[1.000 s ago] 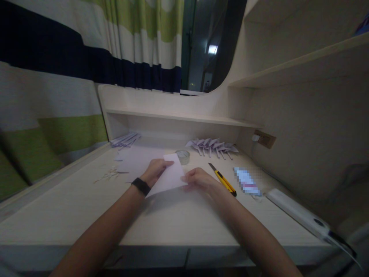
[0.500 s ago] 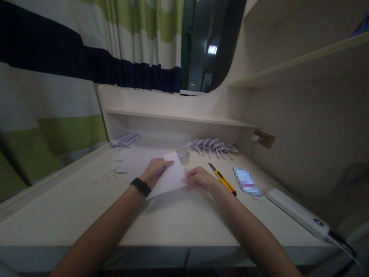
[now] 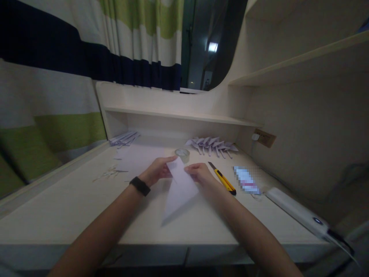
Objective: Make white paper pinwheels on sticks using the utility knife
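Observation:
Between my two hands is a sheet of white paper (image 3: 181,192), tilted above the desk with a pointed corner toward me and a slit or fold line near its upper left. My left hand (image 3: 159,169), with a black band on the wrist, pinches the paper's upper left edge, thumb on top. My right hand (image 3: 201,174) pinches its upper right edge between thumb and fingers. Just beyond the paper lies a roll of clear tape (image 3: 182,154). A yellow utility knife (image 3: 223,179) with its blade out rests right of my right hand.
Several white paper pinwheels (image 3: 211,145) lie in a row at the back. Paper strips or sticks (image 3: 124,139) are piled at back left, near flat paper sheets (image 3: 138,154) and small pale scraps (image 3: 108,173). A blurred-out phone (image 3: 246,180) and a white power strip (image 3: 296,213) lie right.
The paper has been turned, so its corner now points toward me. My right hand has moved up to the paper's upper edge, closer to my left hand.

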Demonstrator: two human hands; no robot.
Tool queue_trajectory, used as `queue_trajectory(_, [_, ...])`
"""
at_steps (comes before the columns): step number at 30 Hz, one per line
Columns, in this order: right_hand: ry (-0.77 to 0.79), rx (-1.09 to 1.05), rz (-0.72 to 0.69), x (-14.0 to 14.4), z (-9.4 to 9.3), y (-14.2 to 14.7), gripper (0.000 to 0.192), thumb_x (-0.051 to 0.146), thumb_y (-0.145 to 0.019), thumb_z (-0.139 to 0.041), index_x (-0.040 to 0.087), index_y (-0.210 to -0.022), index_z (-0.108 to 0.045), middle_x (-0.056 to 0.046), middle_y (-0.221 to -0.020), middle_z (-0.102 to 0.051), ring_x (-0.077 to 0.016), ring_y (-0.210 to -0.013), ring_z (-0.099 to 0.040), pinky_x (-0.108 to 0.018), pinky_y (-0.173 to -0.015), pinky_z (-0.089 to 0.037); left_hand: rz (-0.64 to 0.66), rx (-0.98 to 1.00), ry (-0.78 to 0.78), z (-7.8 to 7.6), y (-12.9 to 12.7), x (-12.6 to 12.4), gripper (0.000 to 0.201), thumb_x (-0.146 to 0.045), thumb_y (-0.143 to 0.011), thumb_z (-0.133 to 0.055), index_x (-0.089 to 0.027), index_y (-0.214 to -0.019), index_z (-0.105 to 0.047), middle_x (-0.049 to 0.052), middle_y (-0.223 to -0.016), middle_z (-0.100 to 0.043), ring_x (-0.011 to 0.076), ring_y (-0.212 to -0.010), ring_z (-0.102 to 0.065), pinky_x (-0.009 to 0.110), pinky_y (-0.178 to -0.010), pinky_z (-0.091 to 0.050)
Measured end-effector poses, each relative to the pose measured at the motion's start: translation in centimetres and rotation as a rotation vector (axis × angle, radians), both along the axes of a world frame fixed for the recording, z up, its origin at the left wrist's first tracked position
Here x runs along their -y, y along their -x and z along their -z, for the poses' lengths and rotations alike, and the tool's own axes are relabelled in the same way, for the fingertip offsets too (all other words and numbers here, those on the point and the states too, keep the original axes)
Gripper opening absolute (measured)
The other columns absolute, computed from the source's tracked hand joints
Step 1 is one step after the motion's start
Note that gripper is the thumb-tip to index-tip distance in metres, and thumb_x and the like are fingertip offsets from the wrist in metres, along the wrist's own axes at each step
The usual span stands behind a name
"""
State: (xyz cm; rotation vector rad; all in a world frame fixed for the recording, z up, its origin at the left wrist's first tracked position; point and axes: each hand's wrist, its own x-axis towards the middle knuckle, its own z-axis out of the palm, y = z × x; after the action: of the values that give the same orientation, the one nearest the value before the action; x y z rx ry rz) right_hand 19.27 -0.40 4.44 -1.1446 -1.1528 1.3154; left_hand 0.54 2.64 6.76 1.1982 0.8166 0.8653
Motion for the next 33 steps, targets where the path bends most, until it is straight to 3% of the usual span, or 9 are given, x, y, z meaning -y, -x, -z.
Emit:
queue_trajectory(3, [0.005, 0.13, -0.174, 0.5, -0.4, -0.2, 0.015, 0.021, -0.054, -0.075, 0.01, -0.063, -0.069, 0.002, -0.047, -0.057, -0.0056, -0.04, -0.041, -0.02, -0.041, -0.027, 0.124, -0.031, -0.083, -0.6, 0.8, 0.0, 0.041, -0.046, -0.065, -0.072, -0.01, -0.083, -0.069, 0.006, -0.069, -0.064, 0.0138, -0.056, -0.056, 0.024, -0.053, -0.039])
queue_trajectory(6, [-0.001, 0.208, -0.258, 0.9, -0.4, -0.2, 0.014, 0.019, -0.054, -0.073, 0.01, -0.064, -0.071, 0.002, -0.046, -0.056, -0.0055, -0.041, -0.04, -0.02, -0.042, -0.025, 0.259, -0.239, -0.217, -0.6, 1.2, 0.1, 0.033, -0.041, -0.063, -0.074, -0.009, -0.07, -0.071, 0.005, -0.058, -0.061, 0.0106, -0.046, -0.047, 0.022, -0.045, -0.029])
queue_trajectory(10, [-0.004, 0.241, -0.285, 1.4, -0.5, 0.0, 0.013, 0.02, -0.055, -0.07, 0.01, -0.062, -0.071, 0.001, -0.046, -0.056, -0.0066, -0.041, -0.041, -0.021, -0.043, -0.026, 0.361, -0.426, -0.338, 0.0, 1.2, 0.0, 0.032, -0.042, -0.065, -0.071, -0.01, -0.064, -0.072, 0.003, -0.051, -0.056, 0.0099, -0.043, -0.043, 0.022, -0.043, -0.026])
queue_trajectory(16, [0.033, 0.28, -0.282, 1.3, -0.6, -0.2, 0.012, 0.021, -0.052, -0.071, 0.011, -0.058, -0.069, 0.003, -0.042, -0.053, -0.0059, -0.039, -0.036, -0.021, -0.042, -0.023, 0.436, -0.474, -0.452, 1.0, 1.1, -0.6, 0.035, -0.046, -0.07, -0.065, -0.012, -0.069, -0.074, 0.004, -0.052, -0.058, 0.0116, -0.044, -0.044, 0.022, -0.043, -0.028])
queue_trajectory(22, [0.004, 0.317, -0.308, 0.9, -0.7, -0.6, 0.012, 0.023, -0.058, -0.07, 0.011, -0.058, -0.068, 0.003, -0.042, -0.052, -0.0051, -0.037, -0.033, -0.021, -0.04, -0.019, 0.386, -0.426, -0.491, 1.4, 1.5, -1.2, 0.032, -0.042, -0.071, -0.066, -0.012, -0.06, -0.068, 0.0, -0.048, -0.051, 0.0099, -0.045, -0.038, 0.022, -0.044, -0.023])
queue_trajectory(26, [-0.045, 0.334, -0.302, 0.2, -0.7, -1.4, 0.012, 0.022, -0.057, -0.072, 0.011, -0.056, -0.068, 0.004, -0.04, -0.051, -0.0039, -0.037, -0.033, -0.019, -0.038, -0.022, 0.358, -0.409, -0.429, 1.4, 2.7, -2.2, 0.036, -0.045, -0.071, -0.066, -0.011, -0.057, -0.063, -0.001, -0.048, -0.048, 0.0088, -0.044, -0.036, 0.023, -0.044, -0.021])
queue_trajectory(29, [-0.008, 0.329, -0.293, -0.2, -0.7, -1.9, 0.009, 0.019, -0.055, -0.071, 0.011, -0.06, -0.071, 0.001, -0.047, -0.059, -0.0069, -0.041, -0.047, -0.018, -0.04, -0.035, 0.307, -0.423, -0.408, 1.3, 3.8, -3.0, 0.037, -0.046, -0.07, -0.068, -0.011, -0.06, -0.063, -0.002, -0.049, -0.049, 0.0086, -0.045, -0.036, 0.023, -0.044, -0.021])
queue_trajectory(33, [0.05, 0.301, -0.336, -0.5, -0.6, -2.7, 0.012, 0.018, -0.055, -0.068, 0.011, -0.064, -0.071, -0.006, -0.057, -0.068, -0.0158, -0.052, -0.064, -0.026, -0.055, -0.053, 0.251, -0.456, -0.406, 1.2, 4.9, -3.7, 0.036, -0.046, -0.069, -0.068, -0.011, -0.061, -0.063, -0.001, -0.051, -0.05, 0.0091, -0.046, -0.038, 0.023, -0.044, -0.022])
